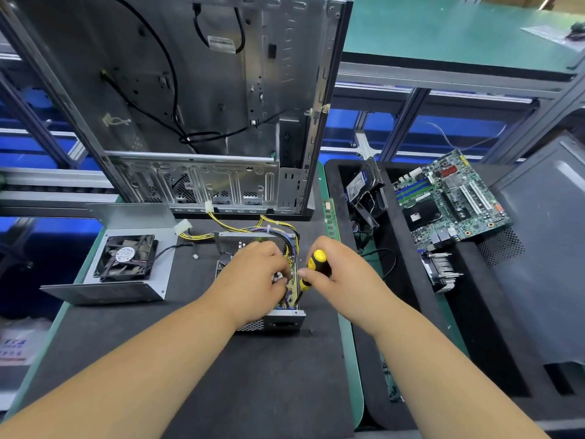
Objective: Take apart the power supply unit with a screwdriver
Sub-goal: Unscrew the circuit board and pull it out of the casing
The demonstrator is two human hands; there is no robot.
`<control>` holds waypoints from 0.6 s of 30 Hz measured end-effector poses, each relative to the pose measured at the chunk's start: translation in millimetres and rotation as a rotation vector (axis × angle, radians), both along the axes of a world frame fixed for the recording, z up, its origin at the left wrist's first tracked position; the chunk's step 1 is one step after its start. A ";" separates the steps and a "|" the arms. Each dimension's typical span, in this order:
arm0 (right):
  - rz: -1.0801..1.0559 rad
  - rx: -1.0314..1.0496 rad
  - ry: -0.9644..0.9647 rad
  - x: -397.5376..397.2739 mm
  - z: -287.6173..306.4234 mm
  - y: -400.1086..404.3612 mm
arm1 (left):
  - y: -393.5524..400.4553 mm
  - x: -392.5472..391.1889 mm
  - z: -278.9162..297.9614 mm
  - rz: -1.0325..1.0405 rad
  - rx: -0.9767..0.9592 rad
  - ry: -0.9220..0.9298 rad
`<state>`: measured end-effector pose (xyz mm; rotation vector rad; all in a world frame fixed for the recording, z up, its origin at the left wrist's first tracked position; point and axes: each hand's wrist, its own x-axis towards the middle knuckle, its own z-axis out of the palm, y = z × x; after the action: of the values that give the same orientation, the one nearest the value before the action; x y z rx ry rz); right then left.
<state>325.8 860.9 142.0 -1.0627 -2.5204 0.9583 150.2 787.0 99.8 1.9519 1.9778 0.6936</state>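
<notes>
The power supply unit (278, 321) lies open on the black mat, its circuit board and yellow and purple wires exposed. My left hand (253, 277) reaches into it, fingers curled round parts of the board near the wires. My right hand (342, 274) grips a yellow and black screwdriver (311, 267), whose tip points down into the unit's front right corner. The unit's removed grey cover (126, 217), with a black fan (126, 258) mounted in it, lies to the left, its fan cable trailing toward the unit.
An empty computer case (190, 106) stands upright behind the unit. A black tray (395, 296) on the right holds a motherboard (449, 198), a hard drive (361, 185) and a heatsink (443, 270). A memory stick (330, 220) lies on the mat's right edge.
</notes>
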 end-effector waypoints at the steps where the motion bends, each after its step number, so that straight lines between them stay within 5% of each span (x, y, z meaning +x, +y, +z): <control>1: 0.001 0.001 0.001 0.4 0.2 -0.1 | 0.0 -0.2 -0.2 -0.002 0.001 0.002; 18: -0.001 -0.001 -0.005 2.8 3.7 -0.2 | 0.4 -0.6 -1.5 0.000 -0.001 0.008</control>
<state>328.7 860.7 145.6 -1.0683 -2.5236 0.9580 149.6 787.4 98.2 1.9572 1.9824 0.6853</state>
